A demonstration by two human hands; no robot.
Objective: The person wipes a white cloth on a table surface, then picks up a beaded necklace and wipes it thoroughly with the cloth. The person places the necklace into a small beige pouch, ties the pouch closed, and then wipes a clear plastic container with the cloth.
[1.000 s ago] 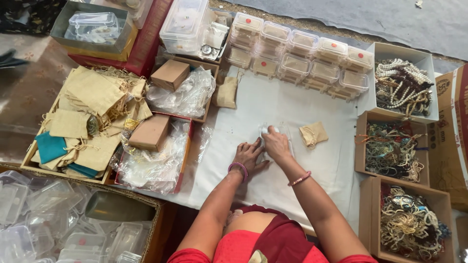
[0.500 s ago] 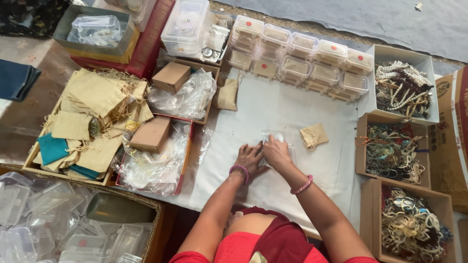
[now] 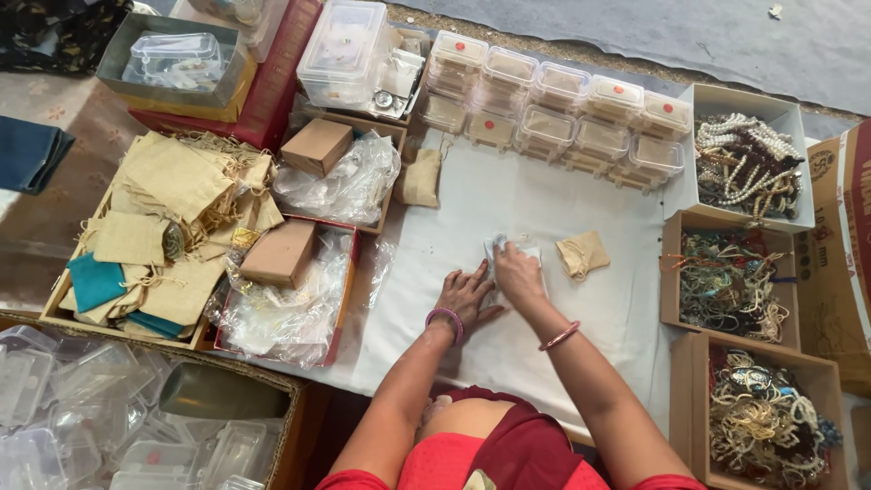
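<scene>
A: Hands first. Left hand (image 3: 467,298) lies flat, fingers spread, on the white cloth (image 3: 508,209), touching a small clear packet (image 3: 504,247) at mid-cloth.
B: Right hand (image 3: 519,275)?
A: Closed over that packet, pressing it down; the flat palm seems there to steady it.
B: Nearby?
A: Small beige pouch (image 3: 582,254) just beside, toward the right edge. Boxes of beaded bracelets (image 3: 731,286) line that edge, within reach. Lidded clear containers (image 3: 562,113) run along the far edge.

A floor-level jewellery packing workspace, shown by cardboard boxes of beaded necklaces (image 3: 746,168), stacked clear plastic boxes (image 3: 553,113), a tray of cloth pouches (image 3: 159,213) and a white work sheet (image 3: 508,204).
</scene>
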